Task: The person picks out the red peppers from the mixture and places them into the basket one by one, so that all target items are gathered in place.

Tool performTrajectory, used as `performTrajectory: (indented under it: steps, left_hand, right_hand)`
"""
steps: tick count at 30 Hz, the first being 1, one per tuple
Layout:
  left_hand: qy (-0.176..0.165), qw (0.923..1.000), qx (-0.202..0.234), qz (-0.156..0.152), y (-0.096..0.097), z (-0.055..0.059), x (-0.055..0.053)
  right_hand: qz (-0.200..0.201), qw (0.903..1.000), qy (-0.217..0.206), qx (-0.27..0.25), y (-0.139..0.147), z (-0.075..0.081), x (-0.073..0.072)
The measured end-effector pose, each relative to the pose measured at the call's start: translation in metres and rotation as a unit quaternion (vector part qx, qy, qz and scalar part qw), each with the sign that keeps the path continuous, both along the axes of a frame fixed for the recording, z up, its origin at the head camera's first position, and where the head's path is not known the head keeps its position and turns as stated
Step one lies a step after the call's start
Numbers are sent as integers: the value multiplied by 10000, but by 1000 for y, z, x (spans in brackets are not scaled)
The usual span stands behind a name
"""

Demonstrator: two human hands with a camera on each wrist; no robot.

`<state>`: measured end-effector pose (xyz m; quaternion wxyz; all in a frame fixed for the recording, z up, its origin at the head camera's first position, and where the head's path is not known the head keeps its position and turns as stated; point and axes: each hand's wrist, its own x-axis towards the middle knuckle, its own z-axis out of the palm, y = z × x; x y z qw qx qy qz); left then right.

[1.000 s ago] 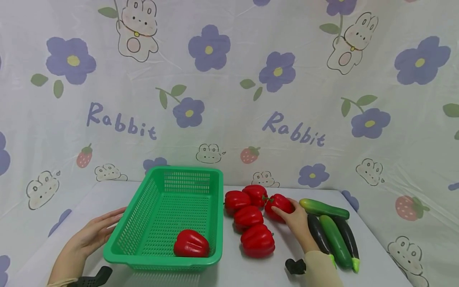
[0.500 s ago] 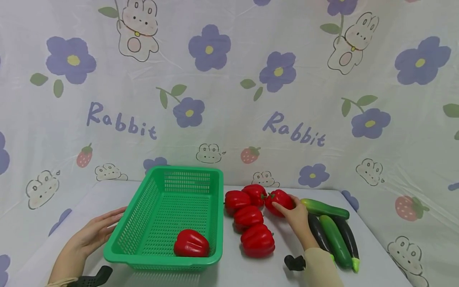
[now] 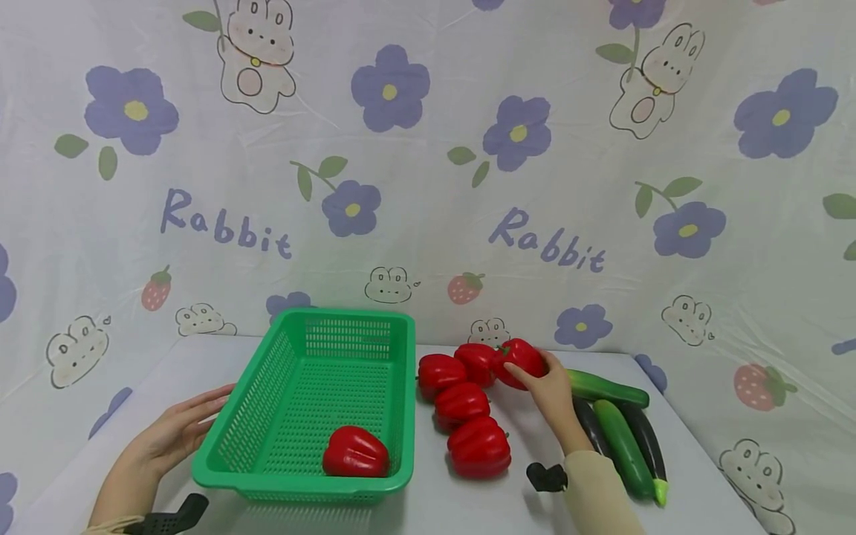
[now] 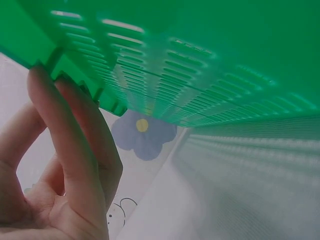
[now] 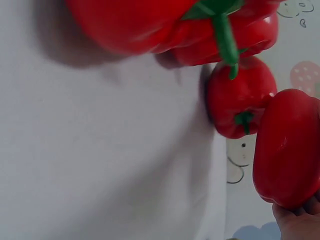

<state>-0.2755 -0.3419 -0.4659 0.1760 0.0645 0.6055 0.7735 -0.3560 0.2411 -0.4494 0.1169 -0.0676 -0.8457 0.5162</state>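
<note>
My right hand [image 3: 555, 390] grips a red bell pepper [image 3: 524, 361] between thumb and fingers, behind the other peppers. In the right wrist view, the held pepper [image 5: 287, 150] hangs at the right edge, above the white table. My left hand [image 3: 175, 431] is beside the green plastic basket [image 3: 234, 487], its fairly straight fingertips at the left rim. From the left wrist view, those fingers [image 4: 67, 130] touch the underside of the basket's rim. One red bell pepper [image 3: 356, 452] lies inside the basket, in the near right corner.
Several red bell peppers [image 3: 478, 447] lie between the basket and my right arm. Right of that arm are a cucumber [image 3: 611, 388] lying crosswise, another green one [image 3: 625, 449] and dark eggplants [image 3: 645, 438]. A printed curtain [image 3: 428, 186] hangs behind the table.
My right hand has raised the bell pepper off the table, up and slightly away from me. My left hand and the basket have kept their places.
</note>
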Motion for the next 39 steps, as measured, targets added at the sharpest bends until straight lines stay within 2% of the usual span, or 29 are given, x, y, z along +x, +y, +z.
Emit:
performTrajectory:
  steps: [12, 21, 31, 39]
  left_hand:
    - [-85, 9988, -360, 311, 2, 3, 0]
    - [58, 9997, -229, 39, 0, 1, 0]
    - [122, 9999, -115, -41, 2, 1, 1]
    - [115, 9998, -42, -166, 0, 2, 2]
  right_hand:
    - [79, 9997, 221, -57, -16, 15, -5]
    - [342, 9983, 417, -220, -31, 25, -7]
    - [609, 9955, 641, -344, -51, 42, -7]
    - [836, 9941, 577, -382, -70, 53, -4]
